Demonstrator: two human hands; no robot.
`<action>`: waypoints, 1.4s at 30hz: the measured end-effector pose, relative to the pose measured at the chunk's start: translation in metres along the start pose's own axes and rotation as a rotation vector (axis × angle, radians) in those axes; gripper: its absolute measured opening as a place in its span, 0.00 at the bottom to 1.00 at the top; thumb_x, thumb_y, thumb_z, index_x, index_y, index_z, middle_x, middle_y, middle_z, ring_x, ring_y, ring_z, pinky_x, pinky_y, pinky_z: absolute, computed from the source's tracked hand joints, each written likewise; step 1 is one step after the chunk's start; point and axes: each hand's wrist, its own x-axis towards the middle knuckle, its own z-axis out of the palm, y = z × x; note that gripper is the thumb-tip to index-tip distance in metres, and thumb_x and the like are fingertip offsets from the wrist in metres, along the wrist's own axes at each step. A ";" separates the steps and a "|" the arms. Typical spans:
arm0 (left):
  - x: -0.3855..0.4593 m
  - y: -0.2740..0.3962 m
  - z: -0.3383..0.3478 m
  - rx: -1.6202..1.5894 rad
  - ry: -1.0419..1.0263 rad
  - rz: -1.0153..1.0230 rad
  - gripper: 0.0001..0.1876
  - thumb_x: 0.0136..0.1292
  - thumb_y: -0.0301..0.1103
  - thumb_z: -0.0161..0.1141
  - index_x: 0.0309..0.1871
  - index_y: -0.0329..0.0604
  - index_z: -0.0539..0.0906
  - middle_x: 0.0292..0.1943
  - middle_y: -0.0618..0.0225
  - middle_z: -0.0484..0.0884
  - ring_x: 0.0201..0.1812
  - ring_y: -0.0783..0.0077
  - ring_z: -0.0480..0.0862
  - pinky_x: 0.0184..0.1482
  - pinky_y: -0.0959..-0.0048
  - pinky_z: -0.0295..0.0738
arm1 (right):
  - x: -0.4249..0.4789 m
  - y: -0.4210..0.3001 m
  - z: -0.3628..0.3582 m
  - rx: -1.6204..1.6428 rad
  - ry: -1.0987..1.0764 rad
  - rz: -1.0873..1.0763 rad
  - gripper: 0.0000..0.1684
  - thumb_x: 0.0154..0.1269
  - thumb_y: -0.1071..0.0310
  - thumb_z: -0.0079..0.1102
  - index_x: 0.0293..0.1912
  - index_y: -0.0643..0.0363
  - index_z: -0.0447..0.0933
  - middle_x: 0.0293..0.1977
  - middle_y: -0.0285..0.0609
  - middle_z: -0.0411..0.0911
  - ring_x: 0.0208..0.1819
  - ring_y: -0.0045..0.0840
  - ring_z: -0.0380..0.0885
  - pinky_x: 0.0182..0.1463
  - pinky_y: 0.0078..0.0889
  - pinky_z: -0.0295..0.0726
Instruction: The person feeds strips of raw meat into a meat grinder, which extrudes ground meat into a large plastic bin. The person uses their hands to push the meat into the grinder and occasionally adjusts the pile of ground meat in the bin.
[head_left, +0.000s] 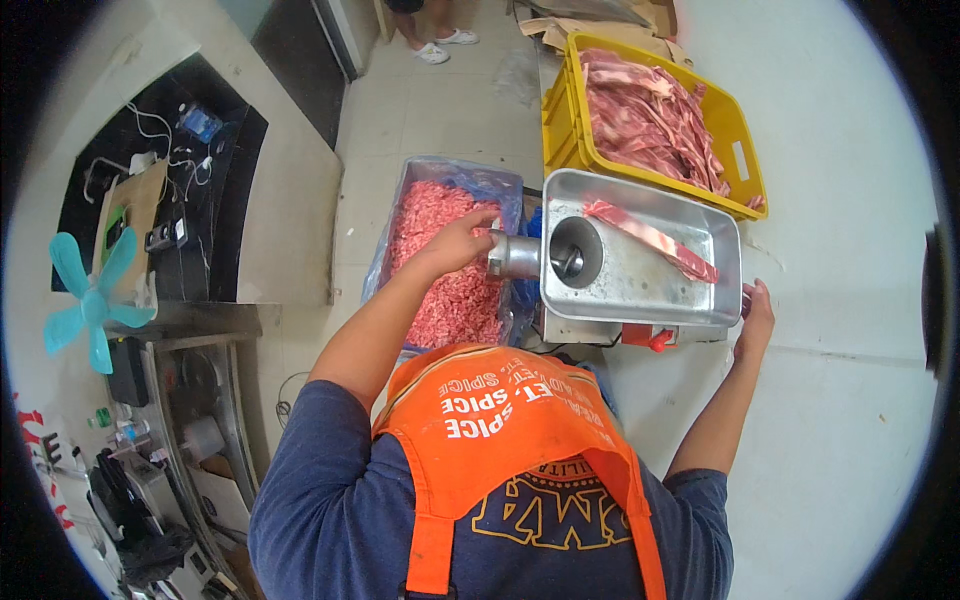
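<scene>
My left hand (461, 246) is at the outlet end of a metal meat grinder (517, 256), with its thumb and forefinger against the end ring. Under that outlet stands a crate lined with clear plastic (459, 168), filled with ground meat (450, 300). On top of the grinder sits a metal feed tray (637, 296), its round throat (576, 252) showing part of the auger. One strip of raw meat with fat (656, 241) lies slantwise in the tray. My right hand (757, 319) is at the tray's right end, its fingertips partly hidden beside the rim.
A yellow plastic crate (574, 112) of raw meat strips (649, 120) stands beyond the tray. A red switch (658, 341) is on the grinder's near side. Another person's feet in white clogs (431, 53) are on the tiled floor. A turquoise fan (94, 304) is at left.
</scene>
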 end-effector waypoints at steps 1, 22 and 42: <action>-0.001 0.001 -0.003 -0.027 0.008 -0.016 0.28 0.67 0.36 0.63 0.71 0.42 0.75 0.66 0.53 0.79 0.64 0.60 0.80 0.64 0.68 0.74 | 0.001 0.001 0.008 -0.005 0.010 -0.002 0.30 0.79 0.53 0.49 0.69 0.64 0.71 0.59 0.46 0.79 0.59 0.30 0.77 0.65 0.34 0.73; 0.037 -0.210 0.242 0.004 -0.378 -0.380 0.25 0.68 0.40 0.58 0.67 0.45 0.78 0.52 0.47 0.86 0.53 0.52 0.86 0.55 0.60 0.79 | -0.013 -0.015 0.028 -0.305 -0.055 -0.060 0.32 0.81 0.50 0.47 0.70 0.66 0.69 0.65 0.46 0.74 0.66 0.33 0.71 0.72 0.37 0.65; -0.086 -0.347 0.061 0.841 -0.363 0.042 0.20 0.66 0.38 0.52 0.53 0.36 0.86 0.51 0.42 0.86 0.55 0.45 0.84 0.60 0.57 0.78 | 0.004 0.020 0.005 -0.502 0.160 -0.358 0.25 0.76 0.59 0.56 0.64 0.63 0.77 0.59 0.46 0.81 0.59 0.32 0.78 0.67 0.33 0.71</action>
